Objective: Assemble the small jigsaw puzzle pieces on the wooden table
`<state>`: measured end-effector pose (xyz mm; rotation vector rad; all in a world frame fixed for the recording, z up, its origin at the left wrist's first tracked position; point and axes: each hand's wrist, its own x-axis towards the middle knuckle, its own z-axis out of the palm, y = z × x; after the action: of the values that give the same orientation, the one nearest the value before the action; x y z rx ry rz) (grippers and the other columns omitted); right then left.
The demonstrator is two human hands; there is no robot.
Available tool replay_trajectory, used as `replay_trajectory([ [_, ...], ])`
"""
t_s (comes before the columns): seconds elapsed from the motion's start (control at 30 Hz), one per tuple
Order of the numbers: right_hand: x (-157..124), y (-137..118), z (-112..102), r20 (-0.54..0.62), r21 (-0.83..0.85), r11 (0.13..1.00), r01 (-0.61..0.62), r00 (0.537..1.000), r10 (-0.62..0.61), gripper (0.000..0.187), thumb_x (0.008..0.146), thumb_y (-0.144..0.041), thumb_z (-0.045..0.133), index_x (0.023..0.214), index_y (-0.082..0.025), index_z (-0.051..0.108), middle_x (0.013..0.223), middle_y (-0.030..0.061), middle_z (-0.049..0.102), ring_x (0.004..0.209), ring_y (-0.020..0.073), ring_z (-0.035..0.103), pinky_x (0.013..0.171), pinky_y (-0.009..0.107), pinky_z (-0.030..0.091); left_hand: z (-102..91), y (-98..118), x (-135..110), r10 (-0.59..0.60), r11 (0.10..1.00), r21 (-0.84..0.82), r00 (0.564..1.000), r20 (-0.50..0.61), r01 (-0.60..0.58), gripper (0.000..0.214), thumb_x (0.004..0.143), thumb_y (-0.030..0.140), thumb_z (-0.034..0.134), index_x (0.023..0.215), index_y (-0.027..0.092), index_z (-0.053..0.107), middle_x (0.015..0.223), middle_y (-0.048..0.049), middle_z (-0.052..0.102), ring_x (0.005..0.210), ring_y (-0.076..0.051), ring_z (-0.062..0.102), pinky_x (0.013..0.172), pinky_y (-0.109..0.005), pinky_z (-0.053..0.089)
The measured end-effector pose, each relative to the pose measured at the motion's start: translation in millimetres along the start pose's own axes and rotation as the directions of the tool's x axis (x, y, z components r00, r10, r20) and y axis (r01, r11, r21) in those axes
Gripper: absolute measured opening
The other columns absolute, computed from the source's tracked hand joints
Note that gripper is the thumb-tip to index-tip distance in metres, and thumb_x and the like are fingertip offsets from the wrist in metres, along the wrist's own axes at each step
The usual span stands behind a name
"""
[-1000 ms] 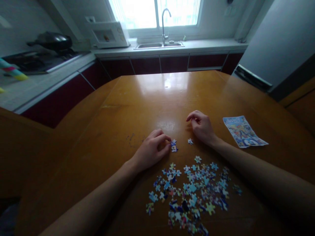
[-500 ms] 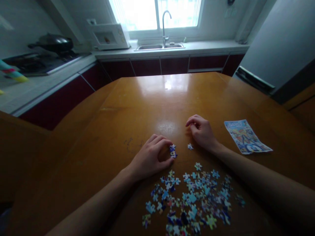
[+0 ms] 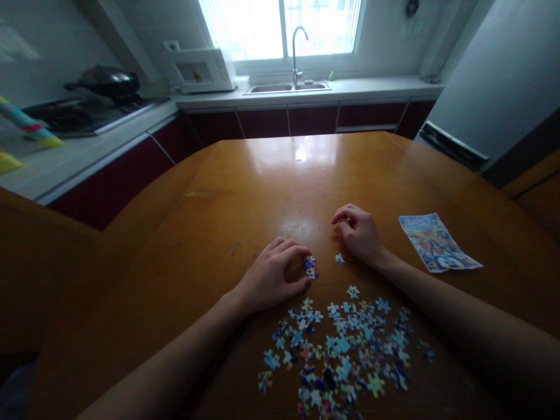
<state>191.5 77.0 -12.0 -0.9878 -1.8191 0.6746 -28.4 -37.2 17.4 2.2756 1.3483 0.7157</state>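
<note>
My left hand (image 3: 280, 273) lies on the wooden table with its thumb and index finger bent around a small strip of joined puzzle pieces (image 3: 310, 268). The fingertips touch the strip's far and near ends. To the right of it, a single puzzle piece (image 3: 340, 258) rests apart on the wood. Just beyond that piece, my right hand (image 3: 356, 230) rests on its side, fingers curled in, with nothing visible in them. A wide scatter of loose puzzle pieces (image 3: 343, 344), mostly blue and white, covers the near part of the table between my forearms.
A creased, colourful picture sheet (image 3: 437, 244) lies right of my right hand. Past the table (image 3: 262, 192) are a counter with a sink (image 3: 271, 88), a faucet (image 3: 294, 55) and a white microwave (image 3: 203, 71). A black pan (image 3: 107, 81) sits on the stove at left.
The view has tilted slightly, so the room sits a little lower and to the right. Both hands and the puzzle pieces keep nearly the same places on the table.
</note>
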Motion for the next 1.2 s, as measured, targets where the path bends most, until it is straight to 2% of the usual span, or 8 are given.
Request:
replay_trajectory([
  [0.57,-0.4,0.1,0.4,0.012,-0.008,1.000,-0.006,1.000,0.007,0.021,0.075,-0.008,0.049,0.070,-0.021,0.065,0.079,0.0043,0.063,0.073,0.0179,0.058,0.062,0.032,0.043,-1.6,-0.3,-0.4,0.032,0.999,-0.007,0.999,0.028,-0.032,0.041,0.079,0.026,0.073,0.117,0.026,0.062,0.113,-0.0041,0.065,0.107,-0.024,0.055,0.097,-0.042,0.047],
  [0.7,3.5,-0.6,-0.5,0.008,0.029,0.997,-0.067,0.998,0.067,0.020,0.076,-0.011,0.049,0.079,-0.019,0.068,0.083,0.0054,0.068,0.076,0.0186,0.062,0.065,0.032,0.047,-2.2,-0.1,0.4,0.026,1.000,-0.012,0.999,0.027,-0.026,0.041,0.078,0.028,0.075,0.118,0.026,0.062,0.113,-0.0046,0.065,0.109,-0.024,0.055,0.097,-0.042,0.047],
  [0.77,8.0,-3.4,-5.2,0.041,0.041,0.993,-0.109,0.993,0.107,0.021,0.078,-0.013,0.050,0.086,-0.018,0.069,0.082,0.0056,0.070,0.074,0.0183,0.063,0.065,0.032,0.048,-2.1,-0.6,0.2,0.019,0.999,-0.025,1.000,0.019,-0.019,0.041,0.079,0.030,0.076,0.118,0.026,0.062,0.113,-0.0051,0.065,0.109,-0.025,0.056,0.097,-0.042,0.047],
  [0.83,12.2,-8.4,-13.9,0.132,-0.016,0.992,-0.128,0.983,0.129,0.020,0.078,-0.015,0.053,0.088,-0.017,0.071,0.077,0.0049,0.070,0.067,0.0174,0.062,0.062,0.031,0.048,-1.6,-1.7,-0.3,0.013,0.999,-0.041,1.000,0.007,-0.013,0.041,0.079,0.031,0.076,0.118,0.025,0.062,0.113,-0.0054,0.065,0.109,-0.025,0.056,0.097,-0.042,0.047],
  [0.9,13.7,-15.3,-25.1,0.271,-0.146,0.983,-0.116,0.951,0.152,0.015,0.077,-0.016,0.059,0.082,-0.019,0.072,0.069,0.0039,0.069,0.061,0.0168,0.059,0.056,0.030,0.045,-0.8,-3.2,-0.8,0.015,0.999,-0.048,1.000,0.001,-0.015,0.039,0.080,0.031,0.075,0.117,0.025,0.063,0.112,-0.0054,0.065,0.109,-0.025,0.056,0.098,-0.042,0.047],
  [1.0,9.2,-28.6,-39.9,0.451,-0.387,0.921,-0.049,0.861,0.235,0.011,0.072,-0.013,0.067,0.067,-0.022,0.072,0.062,0.0027,0.067,0.054,0.0164,0.057,0.051,0.030,0.038,0.4,-5.2,-1.1,0.033,0.999,-0.040,0.999,-0.001,-0.033,0.038,0.081,0.032,0.075,0.117,0.024,0.063,0.111,-0.0060,0.065,0.109,-0.025,0.056,0.098,-0.043,0.046],
  [1.1,1.0,-43.4,-46.1,0.524,-0.551,0.834,0.027,0.789,0.321,0.008,0.070,-0.017,0.073,0.065,-0.023,0.072,0.065,0.0035,0.069,0.054,0.0162,0.057,0.050,0.030,0.034,0.7,-5.6,-0.8,0.043,0.999,-0.032,0.999,-0.003,-0.043,0.037,0.081,0.032,0.074,0.116,0.024,0.063,0.111,-0.0061,0.066,0.108,-0.025,0.056,0.097,-0.043,0.046],
  [1.2,-4.5,-55.5,-44.2,0.557,-0.607,0.792,0.062,0.744,0.369,0.001,0.073,-0.023,0.073,0.072,-0.023,0.073,0.073,0.0050,0.071,0.061,0.0164,0.059,0.052,0.030,0.035,0.7,-5.0,-0.5,0.045,0.999,-0.026,0.999,-0.011,-0.045,0.037,0.081,0.031,0.073,0.116,0.024,0.062,0.111,-0.0058,0.066,0.108,-0.025,0.056,0.096,-0.043,0.047],
])
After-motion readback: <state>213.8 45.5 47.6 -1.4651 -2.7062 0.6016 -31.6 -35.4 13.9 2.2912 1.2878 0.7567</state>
